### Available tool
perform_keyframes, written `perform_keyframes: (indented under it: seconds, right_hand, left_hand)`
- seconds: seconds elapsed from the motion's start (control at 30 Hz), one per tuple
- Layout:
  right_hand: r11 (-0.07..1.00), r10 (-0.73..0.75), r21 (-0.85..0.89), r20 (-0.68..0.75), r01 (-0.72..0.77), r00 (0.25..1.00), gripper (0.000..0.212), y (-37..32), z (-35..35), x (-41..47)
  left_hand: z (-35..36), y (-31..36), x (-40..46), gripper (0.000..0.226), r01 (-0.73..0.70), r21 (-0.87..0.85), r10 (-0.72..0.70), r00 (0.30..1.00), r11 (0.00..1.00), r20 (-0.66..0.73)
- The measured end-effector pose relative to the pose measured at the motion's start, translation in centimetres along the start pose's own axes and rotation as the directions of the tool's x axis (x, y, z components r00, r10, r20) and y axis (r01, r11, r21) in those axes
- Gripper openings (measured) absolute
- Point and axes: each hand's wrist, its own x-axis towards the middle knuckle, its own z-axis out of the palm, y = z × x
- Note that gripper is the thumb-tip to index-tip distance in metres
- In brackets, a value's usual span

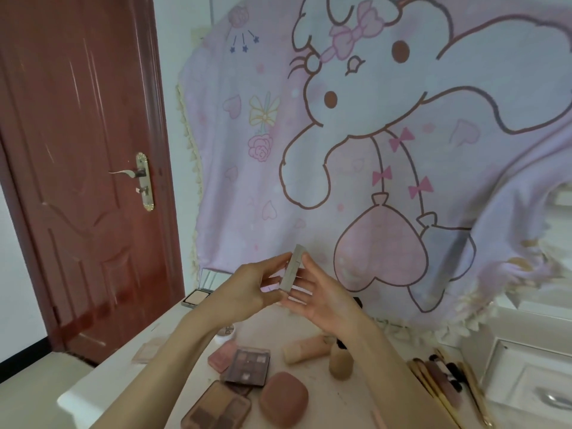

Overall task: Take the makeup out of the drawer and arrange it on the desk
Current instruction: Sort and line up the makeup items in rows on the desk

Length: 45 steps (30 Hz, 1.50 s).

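Silver lipstick tube (291,267) pinched btwn left hand (247,289) & right hand (322,292), light fingertip hold above eyeshadow palette (249,365), could slip & drop onto it.

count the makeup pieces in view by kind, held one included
Eyeshadow palettes: 2
Compacts: 3
Beige tubes or bottles: 2
Small white jar: 1
Grey stick held in both hands: 1
Brush bundle: 1
Total: 10
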Motion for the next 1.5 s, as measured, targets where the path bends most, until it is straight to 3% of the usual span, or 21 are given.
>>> perform_keyframes:
  seconds: [0.13, 0.3, 0.4, 0.5, 0.63, 0.93, 1.23, 1.37, 1.5]
  right_hand:
    - [0.992, -0.105, -0.07, 0.034, 0.108, 0.994, 0.049, 0.7, 1.6, 0.0]
    - [0.991, -0.115, 0.074, 0.047, 0.111, 0.992, 0.034, 1.4, 3.6, 0.0]
    - [0.988, -0.065, 0.145, 0.059, 0.056, 0.996, 0.049, 1.3, 4.4, 0.0]
    - [0.974, -0.063, 0.222, 0.126, 0.034, 0.99, 0.043, 1.9, 5.3, 0.1]
    - [0.97, -0.082, 0.239, 0.16, 0.042, 0.984, 0.02, 2.3, 6.4, 0.1]
    - [0.968, -0.163, 0.21, 0.123, 0.134, 0.979, 0.031, 2.0, 6.6, 0.8]
    - [0.96, -0.158, 0.252, 0.133, 0.12, 0.978, 0.042, 3.1, 5.5, 2.4]
    - [0.96, -0.135, 0.259, 0.096, 0.106, 0.986, 0.061, 3.7, 5.0, 3.0]
    - [0.955, -0.116, 0.283, 0.084, 0.088, 0.99, 0.04, 4.3, 4.5, 3.4]
  left_hand:
    - [-0.7, 1.0, -1.3, 0.044, -0.016, -0.025, 0.015, 0.998, 1.0, -0.058]
    - [-1.6, 1.1, -2.4, 0.029, -0.025, 0.237, 0.067, 0.983, 0.971, -0.173]
    - [-2.0, 1.0, -3.1, 0.035, -0.063, 0.296, 0.12, 0.977, 0.953, -0.179]
    - [-2.3, 0.9, -3.9, 0.043, -0.101, 0.328, 0.167, 0.969, 0.939, -0.18]
    - [-2.9, 0.8, -4.5, 0.041, -0.103, 0.328, 0.176, 0.963, 0.939, -0.202]
    - [-4.2, 0.4, -3.7, 0.041, -0.081, 0.325, 0.146, 0.972, 0.942, -0.182]
    - [-4.9, -1.3, -2.5, 0.036, -0.085, 0.342, 0.125, 0.987, 0.936, -0.097]
    - [-4.9, -2.1, -1.9, 0.036, -0.069, 0.329, 0.095, 0.994, 0.942, -0.062]
    - [-5.2, -2.9, -1.2, 0.031, -0.033, 0.252, 0.05, 0.997, 0.967, -0.063]
